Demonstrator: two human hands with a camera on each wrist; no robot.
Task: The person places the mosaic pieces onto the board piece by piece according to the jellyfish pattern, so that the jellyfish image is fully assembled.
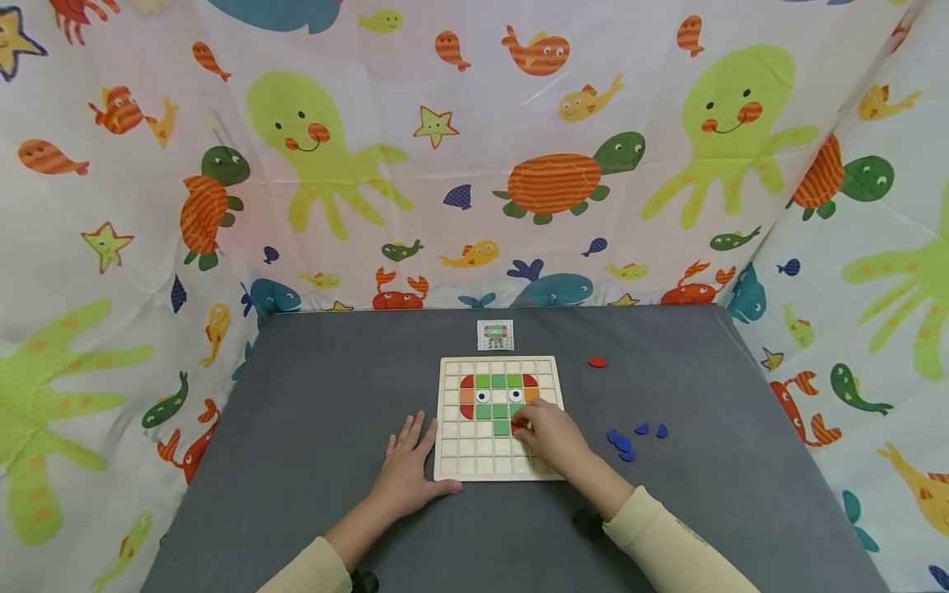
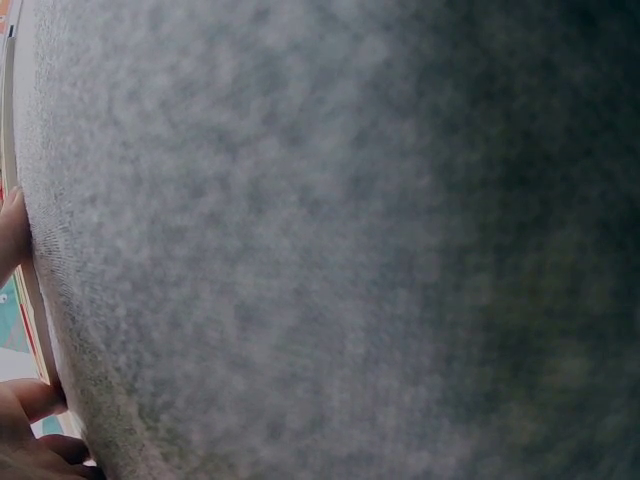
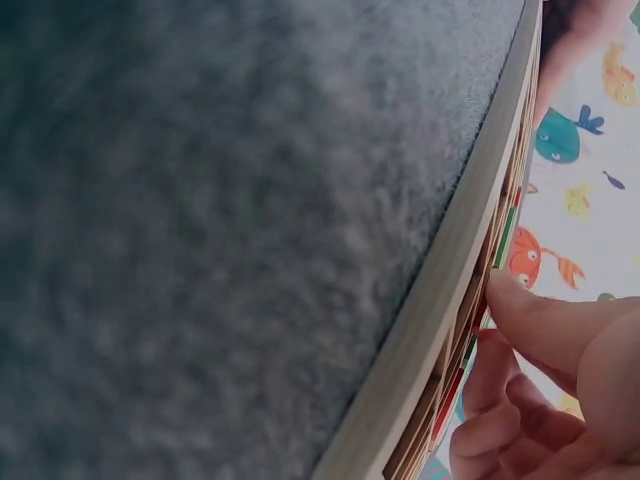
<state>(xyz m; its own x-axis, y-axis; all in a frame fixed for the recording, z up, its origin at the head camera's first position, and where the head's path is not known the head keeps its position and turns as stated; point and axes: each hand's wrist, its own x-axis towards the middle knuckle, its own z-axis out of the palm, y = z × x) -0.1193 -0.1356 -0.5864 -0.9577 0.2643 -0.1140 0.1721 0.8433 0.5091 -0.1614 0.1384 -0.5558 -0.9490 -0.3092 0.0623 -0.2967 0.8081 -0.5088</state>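
A wooden grid board [image 1: 474, 468] lies on the grey table, bearing green, orange and red pieces and two eye pieces [image 1: 483, 396] that form a face-like pattern. My right hand [image 1: 552, 436] pinches a small red piece [image 1: 515, 427] at the board, just right of the lowest green square [image 1: 501, 427]. The fingers mostly cover this piece. In the right wrist view, the thumb [image 3: 545, 320] and a fingertip meet at the board's surface. My left hand [image 1: 408, 469] rests at the board's lower left corner with spread fingers, its thumb along the near edge.
A small picture card [image 1: 495, 335] lies beyond the board. To the right are a loose red piece [image 1: 597, 361] and several blue pieces [image 1: 621, 443]. A curtain [image 1: 460, 99] printed with sea animals hangs behind the table and along its sides.
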